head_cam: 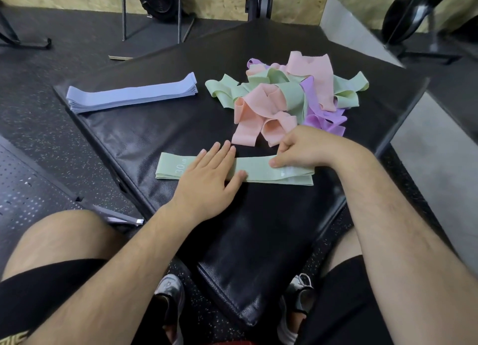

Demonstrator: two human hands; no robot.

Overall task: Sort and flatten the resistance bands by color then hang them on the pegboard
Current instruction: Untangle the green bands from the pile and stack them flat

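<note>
Green band (258, 167) is lying flat lengthwise across the near-centre of the black mat (144, 137), doubled into two layers w/ the lower layer poking out along the near edge at the right end; "30 LB" print is showing near its left end. Left hand (207, 179) is lying palm-down on the band's left-middle, fingers straight and spread, pressing it to the mat, thumb on the near edge. Right hand (307, 148) is sitting on the band's right part w/ fingers curled, pinching the upper layer at the far edge, thumb tip on the fabric. Just beyond the right hand a loose pile (284, 93) of pink, green and purple bands is lying tangled on the mat's far right, nearest pink loops almost touching the knuckles. Blue stack (129, 95) of flattened bands is sitting at the mat's far-left edge, well apart from the pile. Black pegboard (23, 189) is lying flat on the floor (51, 127) to the left of the mat, beside the left knee. Person is seated in black shorts, both shoes (169, 290) at the mat's near corner.
</note>
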